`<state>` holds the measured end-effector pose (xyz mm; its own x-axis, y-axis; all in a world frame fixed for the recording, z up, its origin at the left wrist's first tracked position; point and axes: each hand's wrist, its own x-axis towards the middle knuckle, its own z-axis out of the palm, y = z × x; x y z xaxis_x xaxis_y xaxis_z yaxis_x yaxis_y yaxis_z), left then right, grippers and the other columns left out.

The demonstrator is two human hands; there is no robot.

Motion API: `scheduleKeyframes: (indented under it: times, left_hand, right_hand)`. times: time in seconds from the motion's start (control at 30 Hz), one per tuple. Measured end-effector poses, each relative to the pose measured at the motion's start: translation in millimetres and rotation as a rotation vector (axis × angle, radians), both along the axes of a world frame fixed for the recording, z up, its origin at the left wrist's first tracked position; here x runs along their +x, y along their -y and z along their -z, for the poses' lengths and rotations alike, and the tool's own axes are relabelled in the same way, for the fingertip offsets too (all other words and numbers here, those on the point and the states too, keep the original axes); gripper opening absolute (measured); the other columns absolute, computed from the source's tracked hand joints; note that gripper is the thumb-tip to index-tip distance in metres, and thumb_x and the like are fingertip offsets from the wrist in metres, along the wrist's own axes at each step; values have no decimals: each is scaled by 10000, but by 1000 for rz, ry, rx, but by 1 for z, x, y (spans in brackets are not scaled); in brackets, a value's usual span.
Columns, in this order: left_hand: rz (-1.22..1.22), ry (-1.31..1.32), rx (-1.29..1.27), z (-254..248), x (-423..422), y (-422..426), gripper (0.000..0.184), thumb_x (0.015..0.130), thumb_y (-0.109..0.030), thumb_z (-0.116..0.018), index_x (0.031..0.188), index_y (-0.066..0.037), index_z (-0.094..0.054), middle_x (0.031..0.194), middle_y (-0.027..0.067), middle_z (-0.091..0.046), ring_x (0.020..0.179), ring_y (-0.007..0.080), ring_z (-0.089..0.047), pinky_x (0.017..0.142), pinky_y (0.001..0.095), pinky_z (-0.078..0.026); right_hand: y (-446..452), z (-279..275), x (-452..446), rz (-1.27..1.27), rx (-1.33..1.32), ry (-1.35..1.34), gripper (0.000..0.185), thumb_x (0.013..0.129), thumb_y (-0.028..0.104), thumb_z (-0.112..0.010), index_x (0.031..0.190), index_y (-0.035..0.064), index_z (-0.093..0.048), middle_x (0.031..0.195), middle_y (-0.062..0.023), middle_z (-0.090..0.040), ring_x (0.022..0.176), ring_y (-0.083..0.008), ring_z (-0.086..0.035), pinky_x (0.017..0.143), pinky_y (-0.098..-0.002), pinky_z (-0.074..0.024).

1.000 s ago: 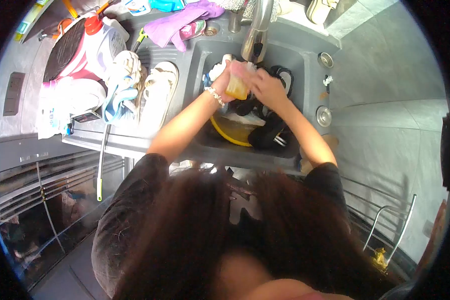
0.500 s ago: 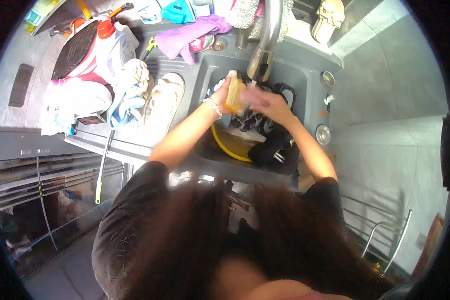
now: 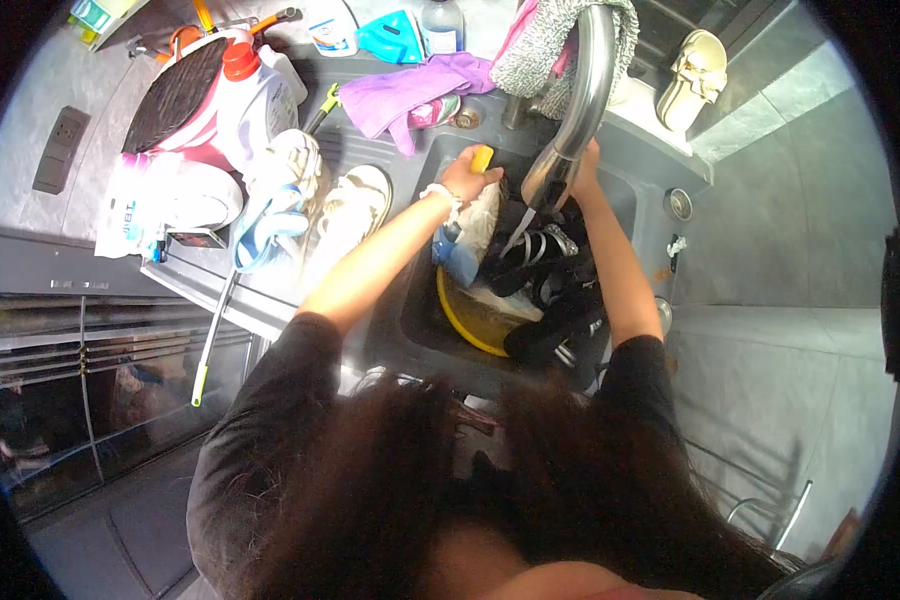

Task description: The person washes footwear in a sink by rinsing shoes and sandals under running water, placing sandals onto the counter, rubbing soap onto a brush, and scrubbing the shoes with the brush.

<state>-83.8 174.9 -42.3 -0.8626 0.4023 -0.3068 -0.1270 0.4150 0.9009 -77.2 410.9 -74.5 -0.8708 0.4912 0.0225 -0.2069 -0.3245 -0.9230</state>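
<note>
My left hand is closed around a yellow bar, whose end sticks up past the fingers; its kind is not plain. Under that hand are a whitish shoe-like item and something blue. My right hand is at the metal tap, partly behind its spout, with the fingers hidden. A thin stream of water falls from the spout onto black sandals with light straps. These lie in and over a yellow-rimmed basin inside the dark sink.
White sandals and a blue-strapped pair stand on the drainboard at left. Behind them is a detergent bottle with a red cap. Purple gloves lie behind the sink, a grey cloth hangs by the tap, and a beige clog rests on the ledge.
My right hand has left the yellow bar and moved up and right to the tap. My left hand has turned, still holding the bar. The view has shifted slightly.
</note>
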Motion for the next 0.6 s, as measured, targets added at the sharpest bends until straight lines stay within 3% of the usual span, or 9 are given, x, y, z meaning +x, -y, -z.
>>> scheduleKeyframes:
  times: [0.07, 0.13, 0.17, 0.23, 0.3, 0.4, 0.43, 0.47, 0.6]
  left_hand:
    - [1, -490, -273, 28, -25, -9, 680, 789, -479, -682, 1337, -160, -436, 974, 172, -658, 914, 284, -657, 802, 416, -512]
    - [76, -308, -418, -4, -35, -19, 693, 788, -498, -654, 1362, -203, -399, 1261, 281, -515, 1122, 406, -553, 940, 437, -452]
    - [40, -387, -501, -4, -38, -28, 685, 792, -493, -652, 1363, -220, -390, 1303, 295, -458, 1110, 427, -553, 934, 449, -456]
    - [17, -432, -644, 0, -52, -45, 686, 796, -493, -648, 1370, -249, -361, 1379, 300, -325, 1141, 454, -514, 920, 509, -450]
    - [-19, -496, -815, 12, -65, -60, 754, 792, -521, -646, 1394, -196, -330, 1355, 261, -355, 1221, 433, -425, 943, 539, -398]
    - [-105, -527, -973, 32, -82, -79, 896, 788, -550, -638, 1452, -97, -241, 1355, 235, -368, 1213, 424, -417, 949, 523, -375]
    - [-84, -553, -1006, 37, -85, -85, 834, 854, -475, -576, 1471, -68, -189, 1338, 224, -388, 1180, 399, -441, 935, 509, -381]
    - [-166, -567, -967, 46, -91, -91, 679, 908, -356, -493, 1449, -40, -230, 1291, 201, -429, 1131, 368, -468, 913, 482, -395]
    - [-257, -596, -880, 43, -88, -97, 583, 918, -267, -439, 1410, 2, -282, 1219, 169, -469, 1091, 342, -483, 890, 452, -408]
  right_hand:
    - [-3, 2, 6, -12, 99, 44, 135, 932, 173, -513, 943, 38, -519, 740, -38, -562, 515, -120, -513, 501, -247, -381]
    - [-7, -18, 21, -147, 396, 87, 196, 929, 166, -521, 1034, 4, -554, 790, -20, -553, 601, -141, -577, 578, -254, -402]
    - [4, -38, 30, -144, 431, 102, 261, 928, 151, -516, 1144, 10, -554, 796, -15, -558, 603, -132, -591, 526, -255, -397]
    - [7, -25, 40, -144, 334, 122, 278, 929, 149, -513, 1171, 15, -547, 800, -12, -565, 578, -120, -574, 497, -255, -386]
    - [18, -20, 62, -128, 89, 197, 328, 929, 157, -514, 1236, 40, -520, 780, -7, -579, 489, -75, -490, 420, -239, -338]
    - [27, -21, 116, -166, 135, 314, 320, 926, 179, -531, 1218, 49, -543, 725, 6, -564, 450, -59, -416, 412, -221, -313]
    - [27, -11, 133, -185, 132, 386, 308, 919, 192, -557, 1194, 52, -560, 744, 10, -573, 439, -51, -380, 404, -213, -299]
    - [26, -2, 149, -177, 129, 397, 308, 919, 192, -557, 1194, 52, -560, 744, 10, -573, 439, -51, -380, 404, -213, -299]
    - [22, 28, 204, -313, 93, 540, 297, 915, 203, -569, 1165, 43, -570, 690, 21, -554, 433, -46, -373, 401, -215, -288]
